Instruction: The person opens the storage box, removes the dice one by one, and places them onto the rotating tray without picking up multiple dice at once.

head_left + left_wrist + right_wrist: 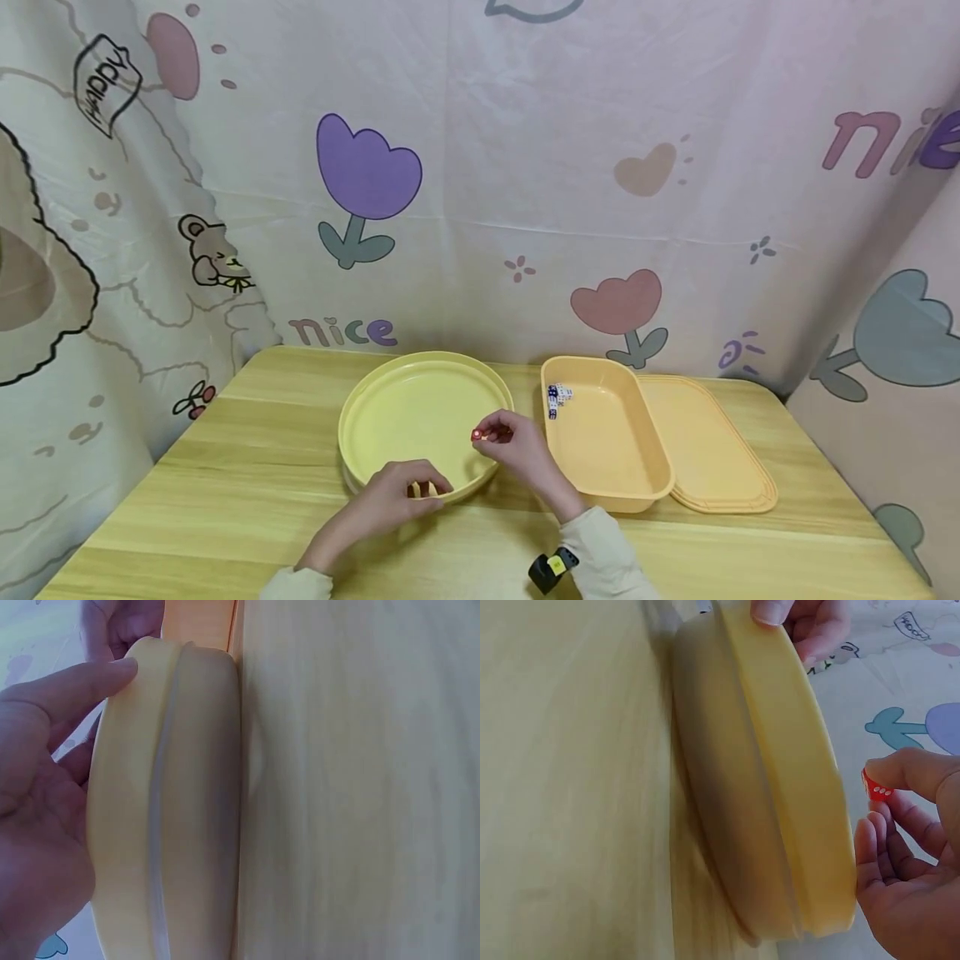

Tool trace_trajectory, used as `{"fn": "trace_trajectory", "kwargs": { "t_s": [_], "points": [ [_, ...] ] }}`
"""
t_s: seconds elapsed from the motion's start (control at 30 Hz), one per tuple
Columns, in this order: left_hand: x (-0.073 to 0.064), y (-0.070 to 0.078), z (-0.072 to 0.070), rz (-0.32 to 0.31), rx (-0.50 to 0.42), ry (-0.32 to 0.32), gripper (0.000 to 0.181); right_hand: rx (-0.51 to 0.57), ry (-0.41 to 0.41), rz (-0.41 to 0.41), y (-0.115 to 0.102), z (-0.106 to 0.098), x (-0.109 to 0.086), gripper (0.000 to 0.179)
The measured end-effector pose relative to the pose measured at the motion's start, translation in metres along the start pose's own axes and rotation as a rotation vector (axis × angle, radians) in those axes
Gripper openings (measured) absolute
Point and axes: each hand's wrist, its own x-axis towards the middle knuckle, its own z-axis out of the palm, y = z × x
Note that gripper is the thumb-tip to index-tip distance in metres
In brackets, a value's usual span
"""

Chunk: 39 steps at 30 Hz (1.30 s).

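Note:
A round yellow container [416, 417] stands on the table, with a raised rim and a pale seam round its side. My left hand [397, 493] grips its near rim, thumb [112, 675] against the outer wall and the other fingers over the edge. Between thumb and fingertips, my right hand [513, 446] pinches a red die [876, 787] with white pips, held above the container's right side. To the right is a peach rectangular box [600, 442]; several white and dark blue dice [557, 396] lie in its far left corner.
A flat peach lid [708, 442] lies to the right of the box, partly under its edge. Behind the wooden table [225, 467] hangs a printed curtain [480, 192]. A black device with a yellow mark [553, 568] sits by my right cuff.

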Motion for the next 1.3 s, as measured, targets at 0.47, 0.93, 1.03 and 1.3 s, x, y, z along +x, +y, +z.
{"fn": "trace_trajectory", "kwargs": {
  "t_s": [0.47,0.93,1.03,1.3],
  "points": [
    [0.000,-0.002,-0.001,-0.007,-0.002,-0.012,0.011,-0.056,0.021,-0.031,-0.006,0.002,-0.002,0.017],
    [0.000,-0.001,-0.001,-0.012,-0.008,-0.012,0.011,-0.093,0.041,-0.060,0.028,0.005,0.006,0.014],
    [0.000,-0.001,-0.001,-0.006,-0.008,-0.011,0.011,-0.104,0.046,-0.071,0.038,0.006,0.008,0.016],
    [-0.001,-0.002,-0.001,0.004,0.000,-0.018,0.011,-0.073,0.033,-0.048,-0.006,0.002,-0.003,0.014]
  ]
}}
